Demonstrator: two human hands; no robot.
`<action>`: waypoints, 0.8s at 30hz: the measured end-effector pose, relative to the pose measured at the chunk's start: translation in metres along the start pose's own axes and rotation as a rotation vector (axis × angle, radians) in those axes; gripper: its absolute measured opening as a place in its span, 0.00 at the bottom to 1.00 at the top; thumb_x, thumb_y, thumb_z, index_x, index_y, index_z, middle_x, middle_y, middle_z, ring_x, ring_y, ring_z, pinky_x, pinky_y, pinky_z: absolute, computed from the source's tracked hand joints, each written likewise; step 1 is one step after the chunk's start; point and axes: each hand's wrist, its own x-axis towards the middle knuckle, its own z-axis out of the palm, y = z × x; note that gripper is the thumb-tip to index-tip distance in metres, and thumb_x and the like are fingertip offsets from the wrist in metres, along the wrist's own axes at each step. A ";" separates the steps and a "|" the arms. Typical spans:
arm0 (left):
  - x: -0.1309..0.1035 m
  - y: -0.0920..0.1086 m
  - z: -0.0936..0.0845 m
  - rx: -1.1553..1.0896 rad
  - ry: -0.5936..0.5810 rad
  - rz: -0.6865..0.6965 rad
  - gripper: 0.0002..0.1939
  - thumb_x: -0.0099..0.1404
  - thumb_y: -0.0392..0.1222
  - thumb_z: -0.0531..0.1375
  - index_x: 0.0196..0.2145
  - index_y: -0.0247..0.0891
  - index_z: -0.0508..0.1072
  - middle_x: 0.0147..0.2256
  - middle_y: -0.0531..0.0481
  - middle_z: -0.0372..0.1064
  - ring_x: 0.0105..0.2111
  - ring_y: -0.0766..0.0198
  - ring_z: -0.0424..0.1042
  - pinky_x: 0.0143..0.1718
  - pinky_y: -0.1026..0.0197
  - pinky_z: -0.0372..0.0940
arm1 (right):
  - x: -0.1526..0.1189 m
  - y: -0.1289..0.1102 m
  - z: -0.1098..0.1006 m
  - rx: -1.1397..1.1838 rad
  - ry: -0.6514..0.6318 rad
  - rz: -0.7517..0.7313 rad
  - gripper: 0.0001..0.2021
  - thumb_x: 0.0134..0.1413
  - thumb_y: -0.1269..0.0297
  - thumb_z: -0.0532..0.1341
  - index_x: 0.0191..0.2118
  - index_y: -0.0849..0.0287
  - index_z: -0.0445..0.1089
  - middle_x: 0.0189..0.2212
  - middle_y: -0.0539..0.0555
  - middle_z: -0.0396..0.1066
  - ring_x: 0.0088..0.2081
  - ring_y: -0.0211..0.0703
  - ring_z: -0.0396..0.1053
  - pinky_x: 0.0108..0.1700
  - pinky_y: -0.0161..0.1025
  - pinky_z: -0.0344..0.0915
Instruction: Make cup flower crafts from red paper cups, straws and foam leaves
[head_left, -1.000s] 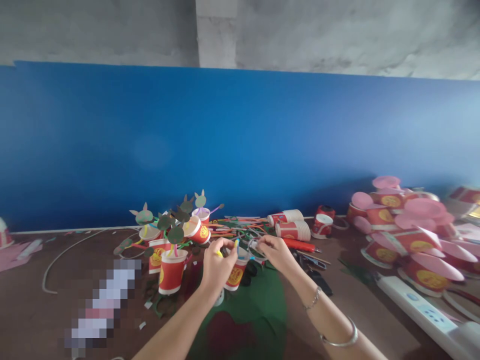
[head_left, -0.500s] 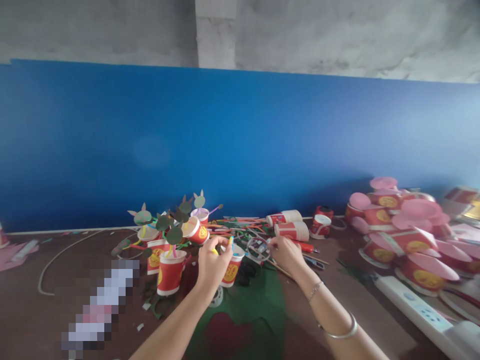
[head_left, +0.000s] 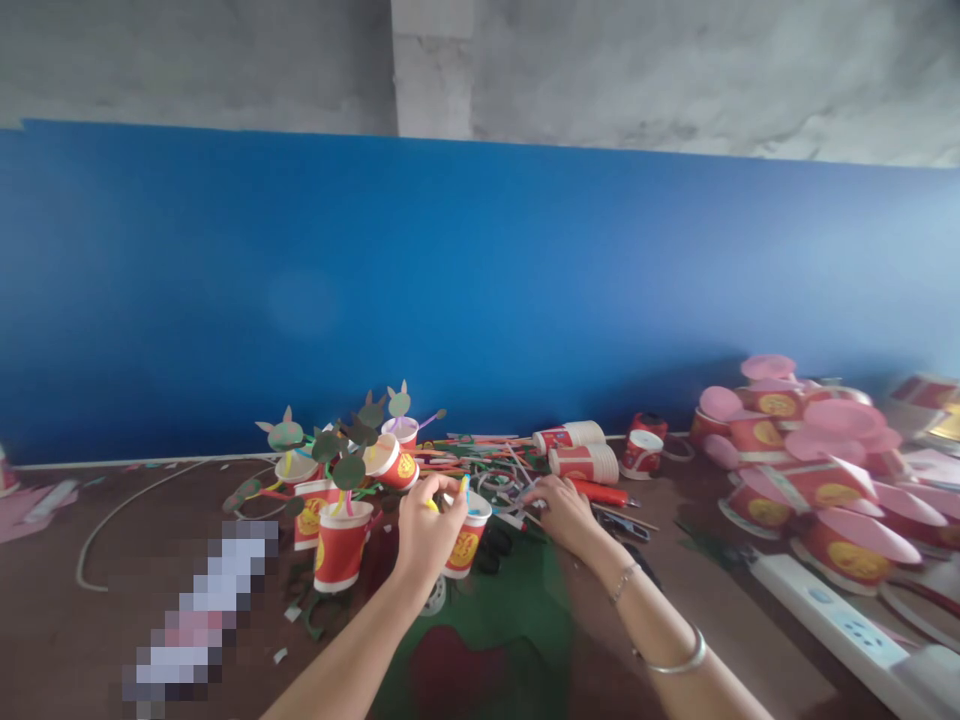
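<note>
Central cup (head_left: 465, 545): red paper with a yellow emblem, rim up, right by the left fingers; whether the hand bears its weight I cannot tell.
Left hand (head_left: 426, 528): at the left side of the central cup, fingers pinched together on a small yellow-and-blue piece (head_left: 464, 488) at the cup's rim.
Right hand (head_left: 564, 515): to the right of the central cup, low over loose strips (head_left: 491, 480), fingers bent; whether they grip anything I cannot tell.
Green heads (head_left: 349, 472): left of the central cup, paper cut-outs above a cluster of red cups (head_left: 341, 550).
Stacked cups (head_left: 585, 464): two nests on their sides, behind and right of the central cup.
Red tool (head_left: 600, 493): right of the central cup, just beyond the right hand.
Pink-topped cups (head_left: 859, 555): heaped well right of the central cup, near a white power strip (head_left: 832, 620).
Worktop (head_left: 60, 620): brown, with a green patch (head_left: 487, 620) in front of the central cup.
</note>
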 end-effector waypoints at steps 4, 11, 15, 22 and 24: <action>0.000 0.003 -0.001 0.006 -0.003 -0.002 0.05 0.53 0.40 0.57 0.23 0.38 0.69 0.25 0.53 0.71 0.25 0.66 0.68 0.29 0.64 0.62 | 0.001 0.001 0.012 -0.108 0.057 -0.029 0.25 0.43 0.81 0.52 0.45 0.51 0.70 0.52 0.58 0.63 0.52 0.54 0.56 0.45 0.45 0.53; -0.002 0.005 -0.001 0.004 -0.006 0.015 0.06 0.54 0.41 0.57 0.24 0.38 0.70 0.27 0.51 0.72 0.28 0.64 0.70 0.31 0.63 0.63 | 0.002 0.008 0.023 -0.217 0.139 -0.082 0.20 0.47 0.78 0.54 0.45 0.53 0.69 0.57 0.58 0.57 0.58 0.55 0.48 0.51 0.49 0.49; -0.002 0.003 0.000 -0.004 -0.007 0.009 0.05 0.54 0.41 0.57 0.24 0.38 0.70 0.27 0.51 0.72 0.28 0.64 0.70 0.32 0.64 0.63 | 0.005 0.009 0.022 -0.160 0.246 -0.096 0.14 0.49 0.74 0.54 0.42 0.56 0.67 0.52 0.57 0.63 0.56 0.51 0.53 0.53 0.48 0.49; -0.001 0.001 0.001 -0.016 -0.006 -0.005 0.04 0.53 0.40 0.58 0.24 0.38 0.70 0.26 0.52 0.72 0.27 0.64 0.70 0.30 0.65 0.63 | 0.002 -0.011 0.007 0.296 0.462 -0.109 0.08 0.54 0.61 0.54 0.38 0.59 0.62 0.33 0.54 0.70 0.37 0.45 0.66 0.48 0.45 0.55; -0.001 0.002 0.001 -0.033 -0.014 -0.013 0.04 0.53 0.40 0.58 0.24 0.38 0.70 0.26 0.53 0.72 0.27 0.65 0.69 0.30 0.65 0.62 | -0.005 -0.027 -0.002 0.348 0.484 -0.195 0.07 0.54 0.62 0.55 0.36 0.59 0.62 0.31 0.53 0.69 0.36 0.43 0.65 0.48 0.43 0.55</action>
